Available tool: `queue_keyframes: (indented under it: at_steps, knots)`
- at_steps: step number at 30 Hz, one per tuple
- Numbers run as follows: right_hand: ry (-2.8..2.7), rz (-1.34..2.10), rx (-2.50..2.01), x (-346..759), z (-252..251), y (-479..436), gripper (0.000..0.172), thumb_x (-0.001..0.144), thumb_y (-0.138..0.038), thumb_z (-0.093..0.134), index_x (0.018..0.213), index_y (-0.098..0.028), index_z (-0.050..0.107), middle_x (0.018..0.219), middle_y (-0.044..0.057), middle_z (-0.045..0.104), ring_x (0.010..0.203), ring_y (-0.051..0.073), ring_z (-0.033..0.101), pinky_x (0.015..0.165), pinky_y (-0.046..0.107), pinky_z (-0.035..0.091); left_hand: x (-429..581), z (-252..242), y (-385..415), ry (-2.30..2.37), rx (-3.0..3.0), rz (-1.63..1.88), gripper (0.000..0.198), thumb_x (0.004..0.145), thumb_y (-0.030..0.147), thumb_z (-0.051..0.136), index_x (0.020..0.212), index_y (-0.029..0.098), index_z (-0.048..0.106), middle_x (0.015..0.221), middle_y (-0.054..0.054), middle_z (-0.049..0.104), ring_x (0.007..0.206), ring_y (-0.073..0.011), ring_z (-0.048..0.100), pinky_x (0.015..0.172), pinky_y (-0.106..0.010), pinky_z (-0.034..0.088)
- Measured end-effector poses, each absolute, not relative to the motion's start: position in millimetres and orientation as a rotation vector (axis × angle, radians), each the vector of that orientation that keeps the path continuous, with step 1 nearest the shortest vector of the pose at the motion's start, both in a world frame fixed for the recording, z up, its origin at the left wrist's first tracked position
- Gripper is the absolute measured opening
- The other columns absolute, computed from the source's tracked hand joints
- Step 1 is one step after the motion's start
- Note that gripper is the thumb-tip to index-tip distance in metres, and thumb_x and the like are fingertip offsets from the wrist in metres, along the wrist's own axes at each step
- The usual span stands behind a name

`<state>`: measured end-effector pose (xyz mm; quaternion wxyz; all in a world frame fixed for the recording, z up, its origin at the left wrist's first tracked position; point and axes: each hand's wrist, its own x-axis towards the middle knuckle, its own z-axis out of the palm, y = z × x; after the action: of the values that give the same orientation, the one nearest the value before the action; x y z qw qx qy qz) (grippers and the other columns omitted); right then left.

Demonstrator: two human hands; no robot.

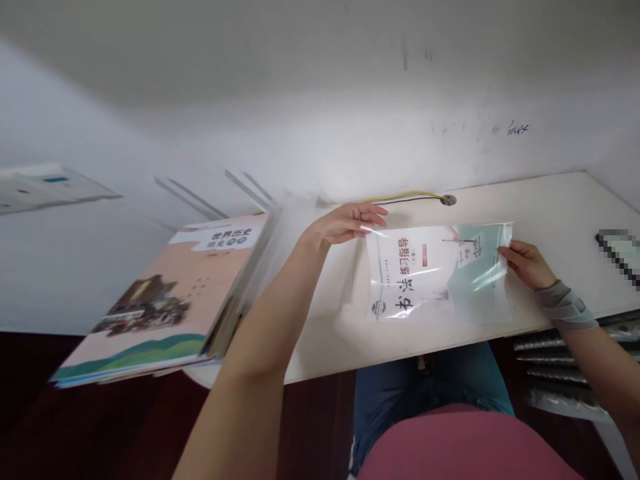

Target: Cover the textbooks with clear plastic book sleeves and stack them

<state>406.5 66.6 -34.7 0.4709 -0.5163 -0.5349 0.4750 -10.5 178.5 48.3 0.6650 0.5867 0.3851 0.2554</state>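
1. Presently, on my remote feed, the book (435, 263) is over the white desk (325, 343), front cover facing up and its title turned sideways. I cannot confirm whether it rests on the surface or is lifted slightly.

2. Done, as far as I can judge: the book appears to lie inside or under a clear cover (493, 300). Glare runs across the front, and film seems to show past the lower edge of the book.

3. Right hand (529, 265), with a grey wrist wrap (565, 305): at the right edge of the book, thumb and fingers pinching the film. I cannot tell whether the book's own edge is caught too.

4. Left hand (347, 223): at the upper left corner of the book, fingers extended and a little apart. I cannot tell whether the thumb grips anything there.

5. Left over, in my judgement: the edges do not look settled, since the film is not visibly flush with the book all round.

6. Left of the book is a stack of books (200, 267); I cannot tell whether the top one is wrapped.

7. Beyond the book I note cables (410, 195) at a hole (449, 200); well to its right, a phone (627, 250), partly masked.
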Motion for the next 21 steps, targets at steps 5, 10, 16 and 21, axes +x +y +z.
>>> queue_keyframes:
  at_steps: [5,10,16,21]
  knots:
    - [-1.328,1.154,-1.277,407,-37,67,0.028,0.072,-0.050,0.069,0.083,-0.024,0.071,0.076,-0.001,0.067,0.068,0.016,0.058,0.063,0.029,0.049,-2,58,172,0.921,1.542,0.445,0.038,0.061,0.020,0.073,0.099,0.021,0.070,0.093,-0.006,0.070,0.071,-0.0122,0.059,0.064,-0.025,0.045]
    - [-1.317,1.158,-1.283,407,-38,67,0.028,0.072,-0.050,0.068,0.081,-0.023,0.070,0.074,-0.001,0.065,0.065,0.015,0.056,0.062,0.029,0.047,7,67,165,1.190,1.835,0.417,0.033,0.063,0.027,0.074,0.095,0.022,0.070,0.091,-0.004,0.066,0.072,-0.0134,0.057,0.066,-0.026,0.043]
    - [-1.324,1.121,-1.308,406,-36,66,0.029,0.073,-0.051,0.067,0.073,-0.023,0.068,0.065,-0.003,0.058,0.059,0.013,0.050,0.056,0.026,0.044,9,73,157,1.364,1.952,0.376,0.007,0.065,0.024,0.068,0.069,0.019,0.069,0.067,-0.001,0.061,0.063,-0.0127,0.051,0.062,-0.027,0.038]
    - [-1.267,1.110,-1.328,402,-30,65,0.033,0.074,-0.052,0.068,0.063,-0.021,0.064,0.058,-0.004,0.050,0.054,0.010,0.045,0.052,0.024,0.043,7,73,153,1.435,1.869,0.473,0.008,0.063,0.027,0.068,0.064,0.018,0.068,0.058,0.000,0.056,0.056,-0.0109,0.046,0.056,-0.026,0.034]
